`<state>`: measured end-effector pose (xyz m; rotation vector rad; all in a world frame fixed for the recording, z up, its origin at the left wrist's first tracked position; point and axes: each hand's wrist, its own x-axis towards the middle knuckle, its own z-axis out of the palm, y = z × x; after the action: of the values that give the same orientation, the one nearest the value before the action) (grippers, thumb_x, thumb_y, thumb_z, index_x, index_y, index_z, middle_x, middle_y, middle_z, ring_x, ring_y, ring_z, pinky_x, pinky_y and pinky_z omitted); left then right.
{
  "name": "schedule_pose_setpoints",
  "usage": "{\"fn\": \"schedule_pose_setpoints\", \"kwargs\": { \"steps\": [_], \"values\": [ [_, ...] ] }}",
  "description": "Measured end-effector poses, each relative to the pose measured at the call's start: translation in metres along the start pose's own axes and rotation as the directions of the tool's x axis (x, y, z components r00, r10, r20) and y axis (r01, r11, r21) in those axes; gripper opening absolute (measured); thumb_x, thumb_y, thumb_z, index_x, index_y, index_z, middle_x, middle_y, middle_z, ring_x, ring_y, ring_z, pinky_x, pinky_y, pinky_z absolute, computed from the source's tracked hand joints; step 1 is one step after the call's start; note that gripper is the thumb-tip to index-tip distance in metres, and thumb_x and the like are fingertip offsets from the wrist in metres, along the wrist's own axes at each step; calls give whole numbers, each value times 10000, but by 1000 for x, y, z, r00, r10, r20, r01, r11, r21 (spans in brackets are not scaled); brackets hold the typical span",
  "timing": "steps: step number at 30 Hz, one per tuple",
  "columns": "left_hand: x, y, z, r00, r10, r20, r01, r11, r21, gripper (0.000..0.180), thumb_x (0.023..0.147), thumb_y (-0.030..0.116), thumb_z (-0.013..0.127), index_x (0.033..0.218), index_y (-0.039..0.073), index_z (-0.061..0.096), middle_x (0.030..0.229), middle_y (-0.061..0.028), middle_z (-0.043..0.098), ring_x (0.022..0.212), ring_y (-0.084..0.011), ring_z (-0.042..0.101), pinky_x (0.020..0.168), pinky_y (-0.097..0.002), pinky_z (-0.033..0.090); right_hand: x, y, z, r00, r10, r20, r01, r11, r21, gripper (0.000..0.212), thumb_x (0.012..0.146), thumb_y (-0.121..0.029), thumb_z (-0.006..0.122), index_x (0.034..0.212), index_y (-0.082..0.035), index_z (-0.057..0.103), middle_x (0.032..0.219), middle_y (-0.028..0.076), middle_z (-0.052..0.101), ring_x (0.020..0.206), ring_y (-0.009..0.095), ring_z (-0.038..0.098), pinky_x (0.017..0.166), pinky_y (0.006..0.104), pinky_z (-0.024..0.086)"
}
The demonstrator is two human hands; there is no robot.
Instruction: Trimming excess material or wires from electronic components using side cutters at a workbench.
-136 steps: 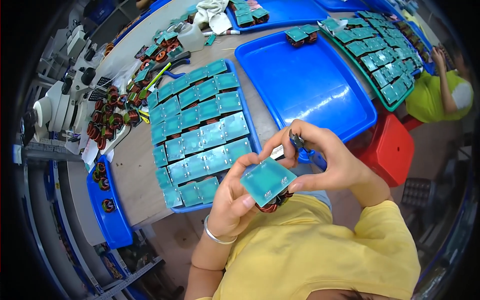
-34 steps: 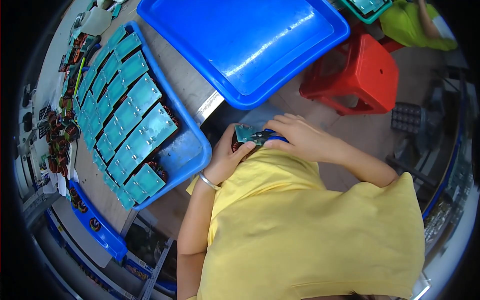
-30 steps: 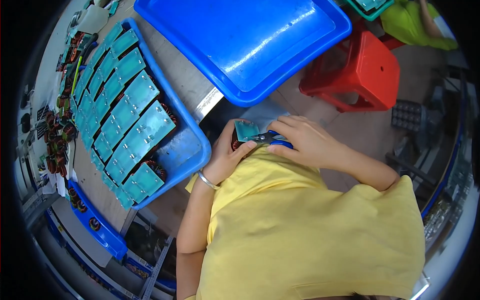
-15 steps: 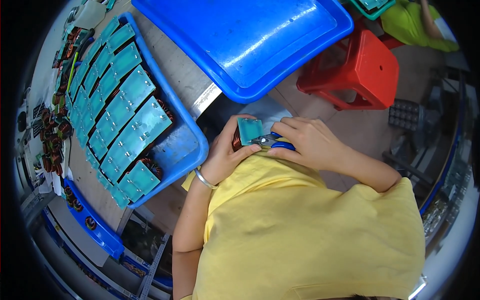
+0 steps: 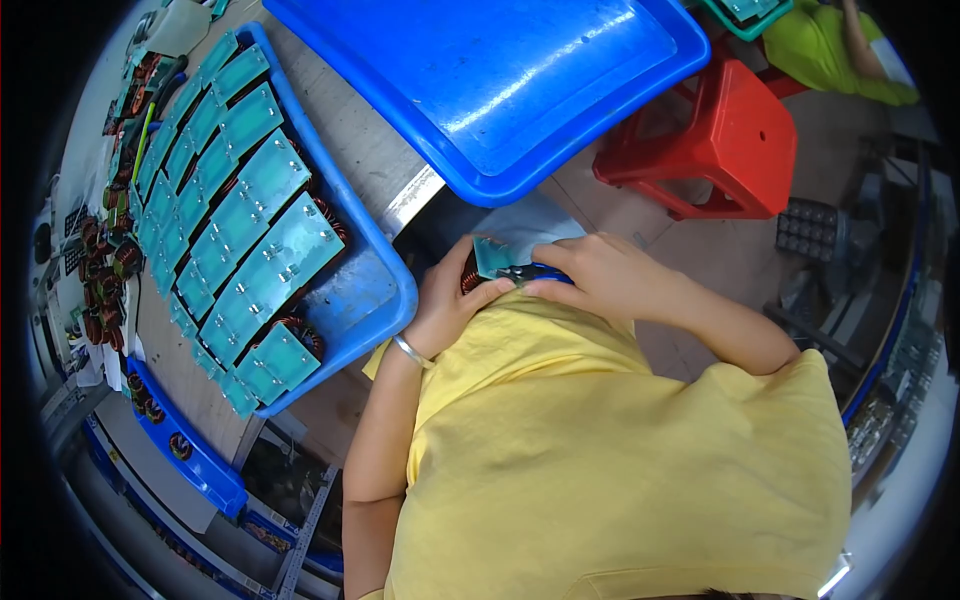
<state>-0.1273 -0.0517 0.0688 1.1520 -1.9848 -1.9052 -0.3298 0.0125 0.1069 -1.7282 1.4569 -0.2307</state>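
In front of my yellow shirt, my left hand grips a small green circuit board with a copper-wound coil on its underside. My right hand is closed around blue-handled cutting pliers. The jaws of the pliers meet the lower right part of the board, close to my left thumb. Part of the handles is hidden by my right fingers, and whether the jaws are closed on a wire is too small to tell.
A blue tray on the left table holds rows of green boards with coils beneath. Ahead lies another blue tray. Loose coils lie at the far left. A red stool and another person's green-yellow clothing are at right.
The board has tilted in my left hand, so its face shows narrower. My right hand has shifted slightly left and turned, and the pliers' handles look closer together.
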Motion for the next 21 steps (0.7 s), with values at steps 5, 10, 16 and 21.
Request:
{"fn": "schedule_pose_setpoints", "kwargs": {
  "steps": [5, 10, 16, 21],
  "values": [
    [8, -24, -6, 972, -220, 83, 223, 974, -31, 235, 867, 234, 594, 970, 25, 563, 786, -8, 562, 657, -49, 488, 585, -201, 404, 29, 17, 9, 972, 57, 227, -103, 975, 196, 421, 908, -391, 457, 828, 3, 583, 710, 200, 588, 682, 375, 568, 641, 421, 440],
    [10, -22, -8, 913, -380, 145, 395, 915, -87, 223, 885, 256, 576, 951, 43, 560, 740, 9, 539, 556, -11, 433, 479, -170, 337, 37, 25, 17, 976, 76, 204, -137, 944, 301, 464, 896, -420, 461, 835, 14, 615, 785, 219, 618, 762, 404, 580, 704, 436, 458],
    [-3, -30, -7, 981, -157, 117, 190, 908, -374, 334, 853, 150, 598, 1142, 38, 473, 915, -18, 556, 695, -54, 513, 620, -180, 431, 21, 25, 12, 989, 145, 1, -145, 989, -36, 438, 856, -436, 511, 875, -6, 584, 815, 207, 620, 779, 356, 604, 670, 444, 474],
    [-5, -23, -10, 987, -80, 137, 126, 921, -368, 427, 810, 108, 620, 1197, 52, 449, 1116, -42, 505, 994, -113, 508, 895, -250, 403, 14, 24, 20, 990, 22, -142, -44, 987, -154, 412, 826, -441, 554, 870, -31, 563, 780, 168, 614, 743, 336, 610, 636, 420, 486]
  ]
}}
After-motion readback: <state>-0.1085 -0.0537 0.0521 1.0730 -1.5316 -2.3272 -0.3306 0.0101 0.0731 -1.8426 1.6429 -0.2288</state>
